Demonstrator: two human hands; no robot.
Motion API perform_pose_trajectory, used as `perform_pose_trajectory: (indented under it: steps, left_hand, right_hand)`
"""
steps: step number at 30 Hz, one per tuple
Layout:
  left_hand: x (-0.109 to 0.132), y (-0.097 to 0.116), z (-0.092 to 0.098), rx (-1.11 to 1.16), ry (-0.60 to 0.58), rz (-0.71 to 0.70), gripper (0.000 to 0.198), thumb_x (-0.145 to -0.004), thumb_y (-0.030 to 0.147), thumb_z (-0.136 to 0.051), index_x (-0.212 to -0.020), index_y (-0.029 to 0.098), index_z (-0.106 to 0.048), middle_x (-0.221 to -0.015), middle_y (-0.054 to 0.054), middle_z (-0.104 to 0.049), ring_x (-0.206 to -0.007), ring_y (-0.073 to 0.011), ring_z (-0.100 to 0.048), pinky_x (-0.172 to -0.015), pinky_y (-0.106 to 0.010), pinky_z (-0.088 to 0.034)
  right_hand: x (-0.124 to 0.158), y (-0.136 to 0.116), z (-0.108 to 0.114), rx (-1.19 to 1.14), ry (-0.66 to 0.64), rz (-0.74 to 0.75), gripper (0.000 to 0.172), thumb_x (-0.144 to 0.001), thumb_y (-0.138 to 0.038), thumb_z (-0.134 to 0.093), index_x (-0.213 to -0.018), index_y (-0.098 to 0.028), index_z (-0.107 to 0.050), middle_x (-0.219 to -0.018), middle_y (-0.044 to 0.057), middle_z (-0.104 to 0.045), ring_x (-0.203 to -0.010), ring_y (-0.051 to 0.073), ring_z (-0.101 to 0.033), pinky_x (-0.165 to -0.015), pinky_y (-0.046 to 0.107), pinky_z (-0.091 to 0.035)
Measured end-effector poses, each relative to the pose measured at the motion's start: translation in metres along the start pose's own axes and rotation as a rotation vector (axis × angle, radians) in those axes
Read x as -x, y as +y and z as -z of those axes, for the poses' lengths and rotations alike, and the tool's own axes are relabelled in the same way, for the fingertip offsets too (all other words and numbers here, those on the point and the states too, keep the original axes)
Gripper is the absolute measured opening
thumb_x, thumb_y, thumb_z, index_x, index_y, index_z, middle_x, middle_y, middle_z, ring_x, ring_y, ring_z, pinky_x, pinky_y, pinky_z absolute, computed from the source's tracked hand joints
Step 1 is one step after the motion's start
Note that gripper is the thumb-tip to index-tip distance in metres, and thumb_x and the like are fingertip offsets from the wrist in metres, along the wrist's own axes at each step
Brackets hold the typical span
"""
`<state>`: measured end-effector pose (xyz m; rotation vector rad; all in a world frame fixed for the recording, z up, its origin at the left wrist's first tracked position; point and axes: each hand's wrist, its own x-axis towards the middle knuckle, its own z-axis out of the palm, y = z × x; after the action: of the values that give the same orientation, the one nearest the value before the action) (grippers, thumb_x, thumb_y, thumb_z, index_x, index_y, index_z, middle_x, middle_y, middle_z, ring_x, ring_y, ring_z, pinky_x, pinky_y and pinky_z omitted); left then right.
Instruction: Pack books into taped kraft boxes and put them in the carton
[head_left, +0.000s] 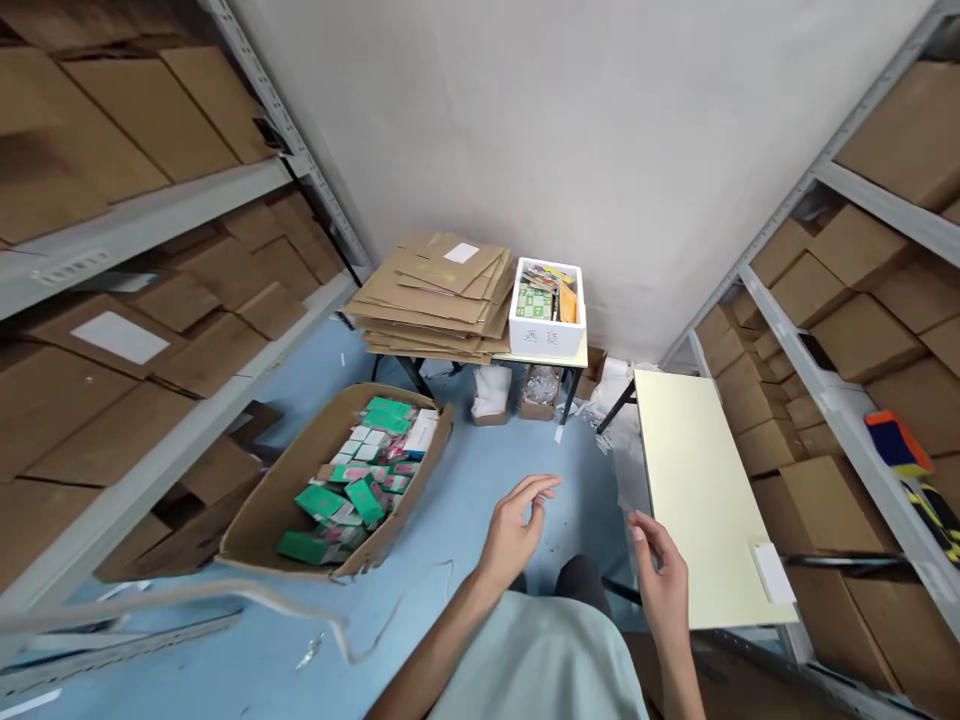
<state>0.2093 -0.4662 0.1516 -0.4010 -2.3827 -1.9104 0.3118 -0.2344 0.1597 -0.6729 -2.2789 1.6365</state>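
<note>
Your left hand has its fingers close together and slightly bent, pointing toward one o'clock, with the thumb a little apart beneath them. Your right hand has its fingers loosely curled, pointing toward eleven, the thumb set off from them. Both hands hang in the air, palms partly turned toward each other, with a clear gap between.

Taking that gap as the dial's centre, the pale tabletop runs from one to three o'clock, just beside your right hand; you cannot tell here whether they touch. A flat white piece lies on its edge at three. At nine to ten, well apart from your left hand, the open carton stands on the blue floor, holding jumbled green boxes and white ones.

Farther out, at eleven, flattened cardboard is stacked on a low table; at twelve, beside it, sits a white box of mixed packets. Carton-filled racks line the left and right.
</note>
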Motion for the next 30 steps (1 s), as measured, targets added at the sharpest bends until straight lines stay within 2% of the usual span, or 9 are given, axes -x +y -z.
perform_pose_trajectory:
  steps: [4,10,14,19,24,30]
  left_hand:
    - [-0.056,-0.027,0.006,0.002,0.065,0.034,0.055,-0.089,0.003,-0.044,-0.124,0.025,-0.081,-0.118,-0.006,-0.081,-0.097,-0.0163,-0.078,-0.087,-0.029,-0.063]
    - [-0.142,-0.058,0.004,-0.057,0.179,0.084,0.056,-0.084,0.002,-0.046,-0.121,0.024,-0.082,-0.113,-0.006,-0.082,-0.093,-0.0163,-0.079,-0.083,-0.029,-0.064]
    - [-0.207,-0.063,0.008,-0.117,0.288,0.134,0.048,-0.086,0.007,-0.049,-0.117,0.024,-0.082,-0.109,-0.006,-0.081,-0.091,-0.0172,-0.080,-0.083,-0.030,-0.065]
    - [-0.285,-0.056,0.008,-0.175,0.397,0.191,0.036,-0.098,0.021,-0.053,-0.119,0.025,-0.082,-0.118,-0.007,-0.081,-0.095,-0.0189,-0.079,-0.090,-0.034,-0.066]
    - [-0.351,-0.066,0.013,-0.172,0.382,0.237,0.033,-0.102,0.026,-0.053,-0.119,0.026,-0.081,-0.117,-0.006,-0.081,-0.095,-0.0196,-0.079,-0.089,-0.034,-0.066]
    - [-0.436,-0.105,0.035,-0.090,0.275,0.243,0.031,-0.104,0.028,-0.054,-0.122,0.024,-0.079,-0.121,-0.007,-0.081,-0.099,-0.0199,-0.080,-0.093,-0.034,-0.065]
  right_hand:
    - [-0.071,-0.005,-0.033,0.034,-0.061,-0.004,0.054,-0.097,-0.069,-0.067,-0.120,-0.022,-0.083,-0.130,0.016,-0.082,-0.123,0.036,-0.077,-0.107,0.049,-0.062]
    - [-0.207,-0.025,-0.073,0.001,-0.155,0.016,0.058,-0.096,-0.070,-0.068,-0.121,-0.019,-0.082,-0.131,0.017,-0.081,-0.123,0.036,-0.077,-0.107,0.050,-0.062]
    - [-0.298,-0.058,-0.094,0.014,-0.220,0.085,0.054,-0.099,-0.067,-0.066,-0.121,-0.020,-0.081,-0.131,0.017,-0.081,-0.125,0.035,-0.076,-0.108,0.049,-0.060]
    - [-0.397,-0.099,-0.123,0.060,-0.345,0.192,0.048,-0.102,-0.061,-0.064,-0.122,-0.022,-0.080,-0.130,0.015,-0.081,-0.121,0.032,-0.076,-0.106,0.048,-0.060]
    - [-0.460,-0.125,-0.173,0.061,-0.427,0.256,0.039,-0.106,-0.053,-0.062,-0.124,-0.023,-0.079,-0.130,0.013,-0.080,-0.117,0.029,-0.076,-0.106,0.046,-0.060]
    - [-0.484,-0.148,-0.237,0.098,-0.463,0.244,0.033,-0.107,-0.047,-0.060,-0.121,-0.024,-0.080,-0.124,0.011,-0.081,-0.113,0.027,-0.076,-0.101,0.041,-0.061]
